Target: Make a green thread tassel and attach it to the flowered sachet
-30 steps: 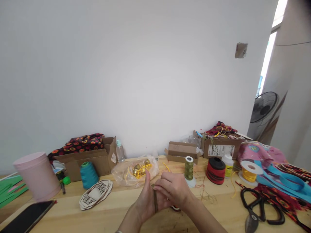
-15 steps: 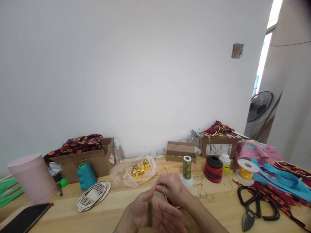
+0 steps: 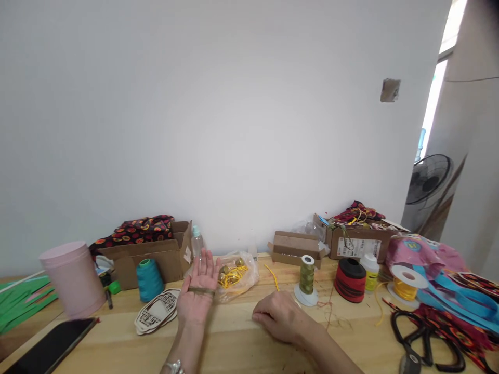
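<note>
Bare left forearm (image 3: 186, 340), shiny silver-toned wristband (image 3: 175, 367), slim fingers (image 3: 203, 266), bare right forearm (image 3: 329, 348)

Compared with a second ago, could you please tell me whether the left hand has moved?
Yes: against the clear plastic bag, the left hand has moved leftward, from the bag's lower right to its left edge.

The left hand (image 3: 197, 302) opens palm-up, fingers extended, left of lower centre; the right hand (image 3: 278, 317), lower centre, curls back-up.
</note>
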The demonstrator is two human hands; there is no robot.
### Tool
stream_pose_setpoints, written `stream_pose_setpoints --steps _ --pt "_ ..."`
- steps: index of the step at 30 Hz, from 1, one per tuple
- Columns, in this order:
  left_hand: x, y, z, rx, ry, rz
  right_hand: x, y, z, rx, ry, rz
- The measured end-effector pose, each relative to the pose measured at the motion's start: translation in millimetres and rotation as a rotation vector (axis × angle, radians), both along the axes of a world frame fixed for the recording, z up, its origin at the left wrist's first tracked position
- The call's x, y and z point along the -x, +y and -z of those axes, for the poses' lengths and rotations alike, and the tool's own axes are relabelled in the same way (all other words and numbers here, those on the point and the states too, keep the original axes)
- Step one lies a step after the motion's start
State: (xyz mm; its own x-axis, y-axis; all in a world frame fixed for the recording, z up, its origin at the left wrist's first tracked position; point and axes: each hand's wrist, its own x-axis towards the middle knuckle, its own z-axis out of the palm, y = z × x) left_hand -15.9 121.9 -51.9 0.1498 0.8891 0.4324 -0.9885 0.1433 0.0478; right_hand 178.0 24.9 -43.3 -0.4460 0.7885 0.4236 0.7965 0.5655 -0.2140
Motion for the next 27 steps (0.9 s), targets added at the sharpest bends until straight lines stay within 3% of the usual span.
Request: stream_pose_setpoints --steps 3,6,11,15,21,27 --pt "0 0 2.9 0.106 0.043 -0.059 5 -6 -4.7 -0.026 -0.026 -0.053" --pt "-7 -3 3.6 0.146 0.12 -0.031 7 -9 -10.6 -0.128 -0.028 -0.094" --pt "-26 -9 3.6 0.12 0.308 0.184 3 -7 -15.3 -0.375 0.078 -0.101" --pt "-50 -28 -4.2 0.116 0.555 0.341 1 -5 -16.6 -0.528 0.143 -0.116" --pt "-76 -67 -12.5 0.145 0.795 0.515 -1 -1 -13.5 -0.544 0.13 -0.07" --pt "-78 -76 -6.6 -0.067 0.766 0.68 -4 3 -11.0 -0.491 0.126 0.002"
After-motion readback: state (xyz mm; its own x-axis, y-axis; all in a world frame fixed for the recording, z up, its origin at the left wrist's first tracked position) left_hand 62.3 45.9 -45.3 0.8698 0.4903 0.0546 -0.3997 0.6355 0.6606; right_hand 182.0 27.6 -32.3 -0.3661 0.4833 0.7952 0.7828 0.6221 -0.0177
